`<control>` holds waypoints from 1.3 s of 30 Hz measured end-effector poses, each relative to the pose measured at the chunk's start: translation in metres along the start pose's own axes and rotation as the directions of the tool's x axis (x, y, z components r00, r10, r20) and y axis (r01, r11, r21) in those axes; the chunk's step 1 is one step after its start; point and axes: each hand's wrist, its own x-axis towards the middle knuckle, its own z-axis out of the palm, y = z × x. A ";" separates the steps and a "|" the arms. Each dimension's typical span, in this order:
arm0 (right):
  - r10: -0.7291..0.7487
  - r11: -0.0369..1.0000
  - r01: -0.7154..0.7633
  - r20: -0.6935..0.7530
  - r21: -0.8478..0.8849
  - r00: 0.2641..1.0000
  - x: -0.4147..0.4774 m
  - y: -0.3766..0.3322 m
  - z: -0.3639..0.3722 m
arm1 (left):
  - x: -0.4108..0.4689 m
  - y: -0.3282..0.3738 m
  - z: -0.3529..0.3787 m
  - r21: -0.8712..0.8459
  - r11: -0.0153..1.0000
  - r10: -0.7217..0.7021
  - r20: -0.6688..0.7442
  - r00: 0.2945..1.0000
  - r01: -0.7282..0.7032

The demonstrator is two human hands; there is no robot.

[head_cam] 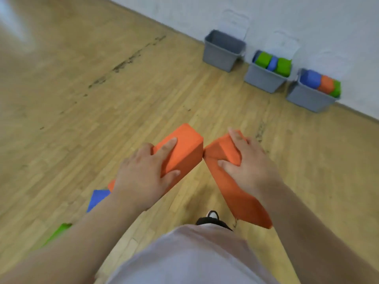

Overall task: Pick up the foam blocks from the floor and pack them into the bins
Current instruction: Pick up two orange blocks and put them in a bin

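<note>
While three grey bins line the wall, two orange blocks, one clasped in each hand: left hand, right hand.

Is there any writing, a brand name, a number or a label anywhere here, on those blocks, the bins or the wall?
None can be read.
Orange foam block in the left hand: plain, no print.
Orange foam block in the right hand: plain.
Three grey plastic bins by the wall: no label visible; their clear lids are blurred.
White wall and wooden floor: no signs, only dark scuffs.

Bare hall or studio, wooden floor, plain white wall
</note>
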 end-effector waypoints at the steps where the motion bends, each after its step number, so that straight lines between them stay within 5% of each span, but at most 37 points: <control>1: 0.035 0.999 -0.034 -0.046 0.020 0.998 0.000 0.009 -0.014 | 0.012 0.014 -0.008 0.007 0.999 0.036 -0.027 0.999 -0.036; 9: 0.168 0.981 -0.126 -0.325 0.149 0.931 0.031 0.086 -0.120 | 0.118 0.141 -0.052 -0.003 0.973 0.229 -0.167 0.959 -0.233; 20: 0.048 0.994 0.006 -0.501 0.107 0.864 0.169 0.170 -0.276 | 0.276 0.283 -0.096 -0.119 0.953 0.208 -0.405 0.890 -0.278; 30: 0.057 0.993 0.010 -0.538 0.121 0.841 0.299 0.152 -0.292 | 0.411 0.264 -0.122 -0.128 0.957 0.182 -0.434 0.882 -0.260; 39: 0.173 0.976 -0.057 -0.589 0.210 0.789 0.443 0.065 -0.282 | 0.580 0.184 -0.174 -0.190 0.911 0.266 -0.409 0.873 -0.367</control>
